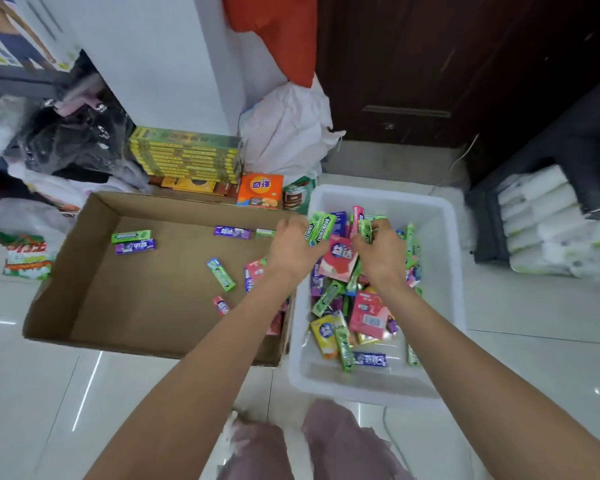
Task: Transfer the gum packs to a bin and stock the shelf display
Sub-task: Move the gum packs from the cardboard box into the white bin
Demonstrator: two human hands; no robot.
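Holding green gum packs [320, 227] over white bin [444, 216], both hands.

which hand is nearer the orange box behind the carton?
Left. The left hand is just below-right of the orange box, at the bin's left rim; the right hand is further right, over the bin.

Single view, head-worn, wide-angle. Looks forward and steeply down from above the person's own knees at the tiled floor [534, 358]. Near range: both forearms enter from 6 o'clock. White bin [452, 271] sits right of centre, cardboard box [94, 265] toward 9 o'clock, dark door [447, 64] at 1 o'clock. Edges bow and blur. No second view to overlap.
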